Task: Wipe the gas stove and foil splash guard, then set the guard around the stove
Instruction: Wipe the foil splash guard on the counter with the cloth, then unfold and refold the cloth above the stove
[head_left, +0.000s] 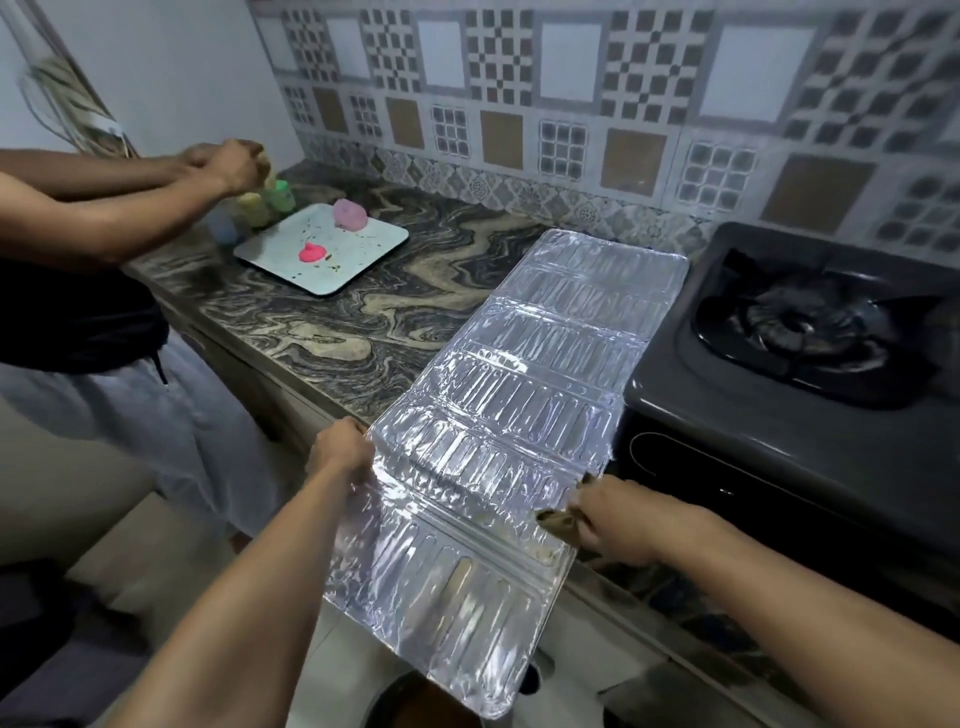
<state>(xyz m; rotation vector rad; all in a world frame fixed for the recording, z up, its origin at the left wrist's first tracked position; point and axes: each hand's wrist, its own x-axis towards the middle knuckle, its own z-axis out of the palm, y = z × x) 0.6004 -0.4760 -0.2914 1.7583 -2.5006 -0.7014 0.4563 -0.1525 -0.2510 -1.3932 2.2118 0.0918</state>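
A long silver foil splash guard (519, 395) lies unfolded flat on the marbled counter, its near end hanging past the counter's front edge. My left hand (340, 449) grips the guard's left edge. My right hand (618, 519) is closed on a brownish cloth (558, 522) that presses on the guard's right edge. The dark grey gas stove (779, 415) sits just right of the guard, its black burner grate (810, 332) at the far right.
Another person stands at the left, both hands (234, 163) over some small coloured bottles (265, 200). A white tray (322, 249) with pink bits lies on the counter (337, 322) by them. A patterned tile wall (571, 104) runs behind.
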